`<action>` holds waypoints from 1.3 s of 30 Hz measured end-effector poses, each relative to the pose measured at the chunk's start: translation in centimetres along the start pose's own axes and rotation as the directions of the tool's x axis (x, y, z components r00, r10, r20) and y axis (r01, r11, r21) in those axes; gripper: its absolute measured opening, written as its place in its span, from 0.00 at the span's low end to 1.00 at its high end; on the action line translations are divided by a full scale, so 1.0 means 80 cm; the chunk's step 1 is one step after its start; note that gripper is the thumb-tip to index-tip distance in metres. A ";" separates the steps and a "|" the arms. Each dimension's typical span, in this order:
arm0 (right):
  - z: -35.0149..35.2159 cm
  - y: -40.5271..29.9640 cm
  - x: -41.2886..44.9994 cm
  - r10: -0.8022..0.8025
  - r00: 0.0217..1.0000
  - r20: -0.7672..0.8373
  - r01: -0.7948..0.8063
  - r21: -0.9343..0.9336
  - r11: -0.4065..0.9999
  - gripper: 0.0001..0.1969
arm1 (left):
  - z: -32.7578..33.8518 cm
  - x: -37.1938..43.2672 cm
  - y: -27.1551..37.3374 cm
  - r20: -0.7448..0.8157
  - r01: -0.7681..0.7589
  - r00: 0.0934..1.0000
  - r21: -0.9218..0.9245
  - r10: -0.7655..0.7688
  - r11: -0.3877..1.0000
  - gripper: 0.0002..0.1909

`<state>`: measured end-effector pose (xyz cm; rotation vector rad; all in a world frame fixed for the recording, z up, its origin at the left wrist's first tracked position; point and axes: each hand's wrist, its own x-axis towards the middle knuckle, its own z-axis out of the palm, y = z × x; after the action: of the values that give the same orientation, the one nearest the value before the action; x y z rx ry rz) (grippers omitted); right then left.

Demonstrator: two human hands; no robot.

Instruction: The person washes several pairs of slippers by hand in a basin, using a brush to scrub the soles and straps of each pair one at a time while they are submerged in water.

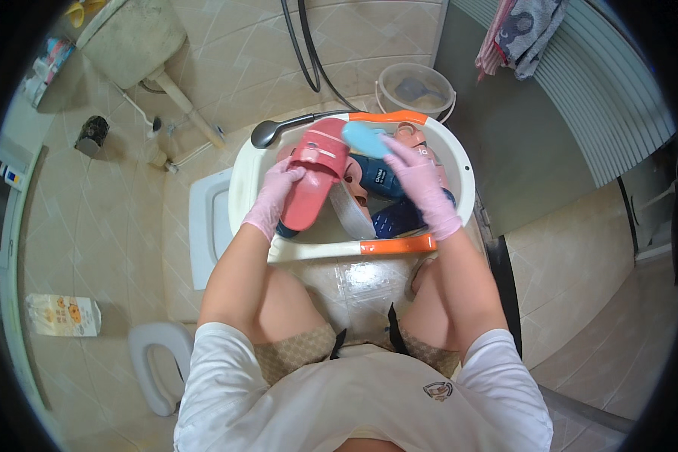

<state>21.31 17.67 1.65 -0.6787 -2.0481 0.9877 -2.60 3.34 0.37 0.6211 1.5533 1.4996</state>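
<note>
A red slide sandal (311, 192) is held by its side in my gloved left hand (277, 192), its sole tilted above the tub. My right hand (418, 181), also in a pink glove, grips a light blue brush (364, 139) near the sandal's strap end; its bristles are hidden. Below both hands, the white plastic tub (464, 186) with orange handles holds several sandals in water. Among them are a dark blue sandal (379, 175), a blue perforated one (398, 219), a pink one (409, 135) and a whitish-soled one (350, 213).
A black shower head (266, 133) rests on the tub's back left rim. Behind the tub stands a clear bucket (415, 73) with a scoop inside. A squat toilet (198, 226) lies to the left, a grey toilet seat (141, 361) nearer me, and a glass partition (508, 147) to the right.
</note>
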 end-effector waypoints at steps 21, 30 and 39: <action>0.024 -0.024 -0.012 -0.063 0.995 0.081 0.084 -0.291 0.953 0.17 | 0.026 -0.012 0.000 0.033 0.108 0.994 0.025 -0.109 0.994 0.13; -0.012 0.009 0.009 0.327 0.942 -0.072 -0.335 -0.219 0.916 0.20 | 0.029 -0.010 0.005 0.059 0.059 0.997 -0.059 -0.055 0.997 0.17; 0.030 0.007 0.000 0.603 0.755 0.259 -0.651 0.409 0.640 0.21 | 0.031 0.004 -0.014 0.004 0.132 0.991 -0.248 -0.135 0.960 0.15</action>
<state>19.48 16.97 0.21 -1.1174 -1.5273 1.8915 -0.49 4.78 -0.53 0.3553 1.3607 1.5646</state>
